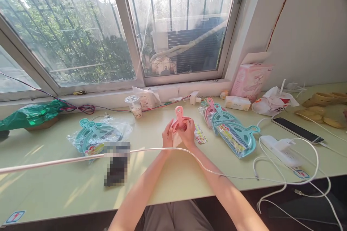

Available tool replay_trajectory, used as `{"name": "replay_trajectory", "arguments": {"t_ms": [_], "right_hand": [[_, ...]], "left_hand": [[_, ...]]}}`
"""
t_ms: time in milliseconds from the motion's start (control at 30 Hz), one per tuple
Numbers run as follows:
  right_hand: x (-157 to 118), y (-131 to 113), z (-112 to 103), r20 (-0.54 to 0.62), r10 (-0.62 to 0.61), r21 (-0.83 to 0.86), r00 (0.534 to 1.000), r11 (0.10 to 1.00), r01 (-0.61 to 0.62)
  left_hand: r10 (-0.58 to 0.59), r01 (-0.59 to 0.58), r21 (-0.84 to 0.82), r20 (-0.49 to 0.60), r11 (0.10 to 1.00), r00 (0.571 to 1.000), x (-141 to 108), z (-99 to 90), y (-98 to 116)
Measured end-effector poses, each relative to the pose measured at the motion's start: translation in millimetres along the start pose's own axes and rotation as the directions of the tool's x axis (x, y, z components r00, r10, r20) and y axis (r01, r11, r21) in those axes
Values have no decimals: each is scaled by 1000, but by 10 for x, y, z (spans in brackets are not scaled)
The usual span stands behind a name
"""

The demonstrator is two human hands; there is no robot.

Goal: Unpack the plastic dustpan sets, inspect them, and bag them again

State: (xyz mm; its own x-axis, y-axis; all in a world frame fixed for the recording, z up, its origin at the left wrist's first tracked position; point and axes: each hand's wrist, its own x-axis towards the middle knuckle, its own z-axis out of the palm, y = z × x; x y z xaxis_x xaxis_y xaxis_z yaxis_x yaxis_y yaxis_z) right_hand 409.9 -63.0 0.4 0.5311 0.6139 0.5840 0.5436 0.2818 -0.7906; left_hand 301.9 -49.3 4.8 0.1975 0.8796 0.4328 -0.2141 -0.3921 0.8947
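In front of me, over the middle of the table, a pink hand brush [179,112] stands with its ringed handle pointing away and pale bristles showing below. My left hand [168,133] closes around its left side. On the right side, my right hand [187,133] grips it with bent fingers; part of the brush is hidden behind the fingers. A printed label card [200,134] lies just right of my right hand. Farther right are turquoise dustpan-and-brush sets [235,137] and a pink set [210,106]. More turquoise sets in clear plastic [99,135] lie to the left.
A white cable [151,149] runs across above my forearms to a power strip [280,150]. A phone [298,130] lies at right. Near the window stand a drink cup [133,106], a tissue pack [237,103] and a pink box [251,82]. A blurred dark object [117,168] lies left.
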Motion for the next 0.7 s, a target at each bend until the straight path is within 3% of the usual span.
{"name": "replay_trajectory", "arguments": {"t_ms": [133, 267, 467, 633, 700], "right_hand": [[-39, -25, 35, 15, 33, 14, 999, 999, -33], [-88, -55, 39, 23, 66, 0, 998, 998, -66], [-178, -108, 33, -19, 96, -5, 995, 995, -96], [-206, -184, 82, -90, 99, 53, 991, 994, -94], [-208, -200, 110, -57, 89, 94, 994, 992, -83]], "left_hand": [[-11, 11, -15, -3, 1000, 1000, 47, -83, -26], [-38, 45, 106, -66, 993, 997, 72, -180, -116], [35, -8, 196, -133, 981, 990, 57, -230, -242], [22, -1, 157, -130, 988, 991, 23, -207, -195], [56, -36, 141, -141, 989, 988, -6, -213, -138]]}}
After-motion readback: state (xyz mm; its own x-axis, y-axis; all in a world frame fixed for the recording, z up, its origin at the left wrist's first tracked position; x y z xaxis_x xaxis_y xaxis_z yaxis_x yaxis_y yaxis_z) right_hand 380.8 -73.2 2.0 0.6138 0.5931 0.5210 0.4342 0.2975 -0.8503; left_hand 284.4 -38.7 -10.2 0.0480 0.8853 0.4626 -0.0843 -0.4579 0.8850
